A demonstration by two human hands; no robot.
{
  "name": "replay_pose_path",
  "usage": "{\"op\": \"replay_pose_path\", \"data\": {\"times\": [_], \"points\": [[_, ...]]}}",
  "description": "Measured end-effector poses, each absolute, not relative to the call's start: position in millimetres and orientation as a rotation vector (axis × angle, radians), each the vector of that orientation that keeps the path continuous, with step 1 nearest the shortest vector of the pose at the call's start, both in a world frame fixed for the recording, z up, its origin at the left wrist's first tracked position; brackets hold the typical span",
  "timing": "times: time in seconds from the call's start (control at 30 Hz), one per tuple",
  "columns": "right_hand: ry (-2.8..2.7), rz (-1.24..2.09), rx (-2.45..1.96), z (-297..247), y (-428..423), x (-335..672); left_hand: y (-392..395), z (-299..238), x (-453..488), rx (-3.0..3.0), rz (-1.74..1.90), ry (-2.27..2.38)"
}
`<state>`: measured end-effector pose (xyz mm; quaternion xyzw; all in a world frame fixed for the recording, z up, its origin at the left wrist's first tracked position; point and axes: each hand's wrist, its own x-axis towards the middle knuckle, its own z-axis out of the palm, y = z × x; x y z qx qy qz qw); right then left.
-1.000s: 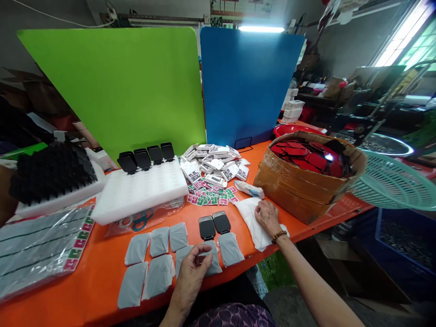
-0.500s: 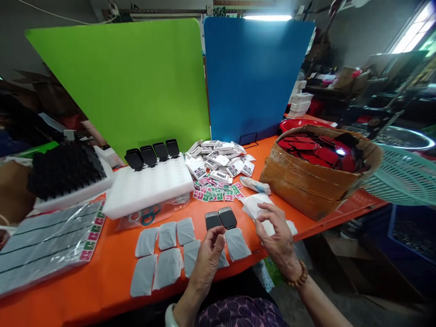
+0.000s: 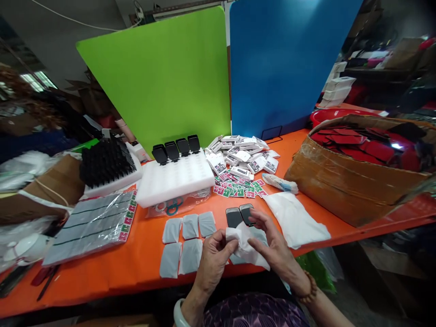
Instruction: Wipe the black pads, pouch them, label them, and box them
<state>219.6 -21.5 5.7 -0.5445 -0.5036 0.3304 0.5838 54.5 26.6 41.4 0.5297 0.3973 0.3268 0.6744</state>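
Observation:
In front of me, my left hand (image 3: 214, 259) pinches a thin white sheet or pouch (image 3: 242, 243) between thumb and fingers. My right hand (image 3: 277, 254) is at the sheet's other side, thumb against it and fingers spread apart. Just beyond the sheet lie two flat black rectangular cases (image 3: 234, 218). Grey-looking wrapped pieces (image 3: 190, 256) lie in two rows left of my hands, and others are partly hidden beneath them. A stack of thin white sheets (image 3: 296, 220) lies to the right of my right hand.
White foam block (image 3: 173, 181) with black pieces upright; pile of small white boxes (image 3: 238, 152); pink and green cards (image 3: 235, 186); carton (image 3: 327, 181) of red pieces at right; bagged grey packs (image 3: 91, 222) at left. Green (image 3: 160, 81) and blue (image 3: 272, 68) boards stand behind.
My right hand has moved left from the white stack, and a white sheet is now in my left hand. My two hands have come together. The camera view has shifted.

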Motion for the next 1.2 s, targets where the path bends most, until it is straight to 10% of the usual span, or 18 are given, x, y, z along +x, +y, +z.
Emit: {"op": "replay_pose_path", "data": {"times": [0.2, 1.2], "points": [[-1.018, 1.444, -1.043, 19, -13, 217, 19, 42, 37, 1.272, 0.667, 0.87], [-0.833, 1.465, -1.11, 4, -24, 196, 11, 24, 43, 0.697, 0.75, 0.919]]}}
